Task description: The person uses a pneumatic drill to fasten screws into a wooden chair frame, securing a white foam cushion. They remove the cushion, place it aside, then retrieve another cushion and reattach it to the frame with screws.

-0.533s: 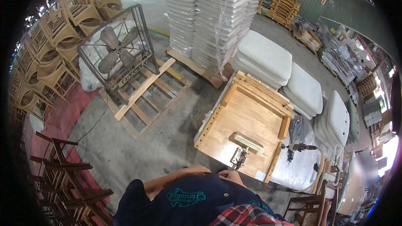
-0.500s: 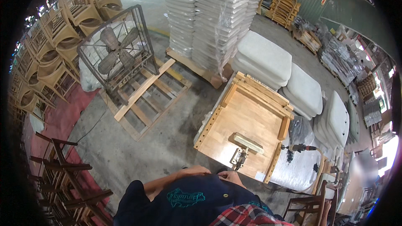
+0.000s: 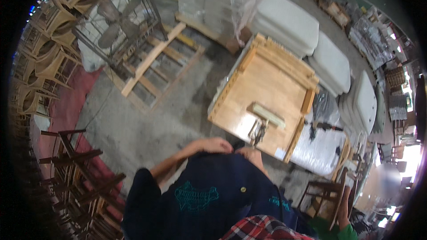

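My left hand [image 3: 216, 145] is at the front hem of a dark navy shirt [image 3: 200, 173], its fingers curled inward. Close by on the right, my right hand [image 3: 251, 154] is also curled in against the cloth. The shirt edge and some blur hide whatever the fingertips hold. Just ahead stands a low wooden work board [image 3: 249, 89] with raised rails along its edges. On its near part are a metal clamp [image 3: 258, 132] and a pale padded bar [image 3: 269, 115]; neither hand touches them.
A power drill [image 3: 329, 126] lies right of the board on a plastic-wrapped surface. Cushion stacks [image 3: 289, 22] stand behind. A wooden pallet [image 3: 155, 86] and a caged fan [image 3: 118, 22] are ahead left. Dark chair frames [image 3: 80, 160] stand left; another person's green-sleeved arm [image 3: 344, 213] is lower right.
The view has tilted downward, so the hands and board sit higher in the picture. Both hands stay close together at the shirt hem. A green sleeve now shows at lower right.
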